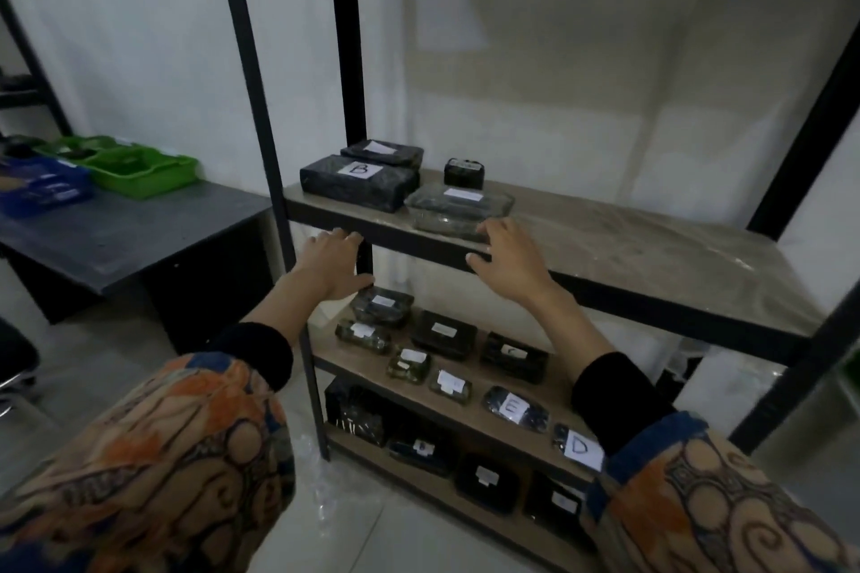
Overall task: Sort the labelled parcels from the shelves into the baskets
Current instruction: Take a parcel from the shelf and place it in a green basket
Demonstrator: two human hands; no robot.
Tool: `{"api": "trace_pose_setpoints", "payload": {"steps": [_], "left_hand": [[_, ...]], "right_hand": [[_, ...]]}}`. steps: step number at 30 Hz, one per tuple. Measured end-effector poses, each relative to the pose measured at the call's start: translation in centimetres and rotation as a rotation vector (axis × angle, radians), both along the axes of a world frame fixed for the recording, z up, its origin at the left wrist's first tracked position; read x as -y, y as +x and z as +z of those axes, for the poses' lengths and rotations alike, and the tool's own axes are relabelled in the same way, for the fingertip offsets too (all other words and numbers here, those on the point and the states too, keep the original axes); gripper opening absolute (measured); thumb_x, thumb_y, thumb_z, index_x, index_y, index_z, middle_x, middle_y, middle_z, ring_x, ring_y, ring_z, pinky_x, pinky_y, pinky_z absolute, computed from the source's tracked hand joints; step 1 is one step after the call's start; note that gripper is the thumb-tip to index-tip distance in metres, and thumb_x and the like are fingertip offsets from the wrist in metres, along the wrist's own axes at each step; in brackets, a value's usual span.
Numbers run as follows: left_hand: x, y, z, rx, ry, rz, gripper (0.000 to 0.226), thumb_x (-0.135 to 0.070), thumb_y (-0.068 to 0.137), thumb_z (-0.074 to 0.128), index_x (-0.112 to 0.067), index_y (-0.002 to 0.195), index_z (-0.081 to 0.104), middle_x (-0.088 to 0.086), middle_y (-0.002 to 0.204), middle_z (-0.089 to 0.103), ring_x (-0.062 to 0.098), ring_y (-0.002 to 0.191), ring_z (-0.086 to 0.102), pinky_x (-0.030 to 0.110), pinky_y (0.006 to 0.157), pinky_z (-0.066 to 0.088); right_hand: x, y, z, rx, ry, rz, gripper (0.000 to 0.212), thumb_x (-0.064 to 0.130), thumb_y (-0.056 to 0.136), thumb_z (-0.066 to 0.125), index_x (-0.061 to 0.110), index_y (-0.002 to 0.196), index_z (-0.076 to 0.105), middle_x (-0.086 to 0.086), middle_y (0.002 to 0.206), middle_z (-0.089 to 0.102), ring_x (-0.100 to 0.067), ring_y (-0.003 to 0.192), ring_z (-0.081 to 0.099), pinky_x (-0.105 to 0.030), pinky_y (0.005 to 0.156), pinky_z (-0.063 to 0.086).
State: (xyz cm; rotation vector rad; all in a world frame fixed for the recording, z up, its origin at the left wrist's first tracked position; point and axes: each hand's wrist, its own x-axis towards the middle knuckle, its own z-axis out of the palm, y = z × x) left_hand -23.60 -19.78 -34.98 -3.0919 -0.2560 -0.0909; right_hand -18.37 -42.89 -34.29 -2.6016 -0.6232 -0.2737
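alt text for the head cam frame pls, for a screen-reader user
Both bare hands reach toward the middle shelf of a dark metal rack: the left hand at its front edge, the right hand nearing a clear labelled parcel, neither holding anything. More labelled parcels fill lower shelves; green baskets and a blue basket sit on a table at left.

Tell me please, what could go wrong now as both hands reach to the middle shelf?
The right hand is nearest the clear plastic-wrapped parcel, whose white label is unreadable here, so it could be sorted wrongly. That parcel sits at the wooden shelf's front edge; a clumsy pull might drop it. The left hand is empty.
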Motion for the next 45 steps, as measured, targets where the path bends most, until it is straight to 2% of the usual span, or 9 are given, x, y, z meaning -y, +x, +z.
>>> {"api": "trace_pose_setpoints", "payload": {"steps": [6, 9, 22, 29, 34, 36, 41, 45], "left_hand": [[-3.9, 10.3, 2.4, 0.062, -0.024, -0.076, 0.066, -0.044, 0.089, 0.056, -0.011, 0.142, 0.035, 0.016, 0.141, 0.042, 0.036, 0.129, 0.042, 0.045, 0.106, 0.036], [-5.5, 14.3, 3.6, 0.092, -0.017, -0.089, 0.066, -0.044, 0.088, 0.057, -0.009, 0.14, 0.037, 0.017, 0.141, 0.043, 0.037, 0.128, 0.042, 0.044, 0.105, 0.036], [-16.0, 24.9, 4.8, 0.111, -0.064, -0.18, 0.069, -0.046, 0.088, 0.057, -0.012, 0.143, 0.034, 0.019, 0.136, 0.044, 0.037, 0.125, 0.043, 0.044, 0.104, 0.037], [-18.9, 28.6, 3.4, 0.083, -0.093, -0.38, 0.073, -0.051, 0.088, 0.054, -0.011, 0.144, 0.032, 0.017, 0.143, 0.04, 0.036, 0.127, 0.043, 0.043, 0.106, 0.037], [-19.0, 27.6, 1.9, 0.119, -0.107, -0.508, 0.078, -0.057, 0.085, 0.054, -0.014, 0.146, 0.03, 0.014, 0.151, 0.032, 0.034, 0.135, 0.036, 0.047, 0.113, 0.028], [-18.8, 26.6, 1.2, 0.103, -0.139, -0.514, 0.082, -0.06, 0.085, 0.053, -0.013, 0.147, 0.028, 0.013, 0.154, 0.027, 0.033, 0.139, 0.03, 0.048, 0.117, 0.022], [-18.2, 22.9, -0.3, 0.109, -0.155, -0.543, 0.082, -0.061, 0.084, 0.052, -0.015, 0.148, 0.027, 0.015, 0.157, 0.02, 0.033, 0.143, 0.023, 0.048, 0.118, 0.019], [-18.0, 18.5, -2.0, 0.083, -0.12, -0.517, 0.087, -0.063, 0.086, 0.048, -0.013, 0.15, 0.018, 0.014, 0.158, 0.014, 0.033, 0.144, 0.018, 0.047, 0.119, 0.016]], "right_hand": [[-3.6, 8.7, 2.6, 0.013, 0.016, -0.06, 0.043, 0.025, 0.091, 0.057, 0.008, 0.129, 0.047, -0.014, 0.132, 0.046, -0.031, 0.121, 0.045, -0.043, 0.102, 0.041], [-5.4, 12.3, 3.4, 0.025, 0.006, -0.089, 0.045, 0.025, 0.091, 0.057, 0.007, 0.131, 0.046, -0.016, 0.134, 0.044, -0.032, 0.124, 0.041, -0.039, 0.103, 0.037], [-13.3, 20.2, 4.6, 0.001, -0.028, -0.239, 0.04, 0.028, 0.092, 0.054, 0.012, 0.127, 0.047, -0.013, 0.134, 0.044, -0.032, 0.125, 0.04, -0.043, 0.101, 0.037], [-13.9, 18.8, 4.3, -0.007, 0.021, -0.505, 0.042, 0.026, 0.09, 0.057, 0.009, 0.127, 0.048, -0.016, 0.133, 0.046, -0.034, 0.123, 0.041, -0.039, 0.097, 0.038], [-13.9, 14.6, 3.8, 0.001, 0.004, -0.63, 0.046, 0.023, 0.091, 0.054, 0.004, 0.132, 0.046, -0.02, 0.134, 0.047, -0.036, 0.124, 0.043, -0.038, 0.1, 0.036], [-13.7, 12.7, 3.2, 0.006, 0.027, -0.657, 0.048, 0.025, 0.09, 0.057, 0.004, 0.131, 0.046, -0.021, 0.132, 0.048, -0.036, 0.125, 0.043, -0.039, 0.101, 0.036], [-14.1, 8.0, 1.3, -0.004, 0.093, -0.683, 0.047, 0.027, 0.087, 0.06, 0.007, 0.128, 0.047, -0.018, 0.129, 0.048, -0.036, 0.121, 0.045, -0.042, 0.103, 0.039], [-15.0, 4.0, -0.7, 0.003, 0.084, -0.628, 0.056, 0.029, 0.088, 0.06, 0.009, 0.136, 0.039, -0.015, 0.141, 0.042, -0.035, 0.133, 0.036, -0.047, 0.111, 0.031]]}}
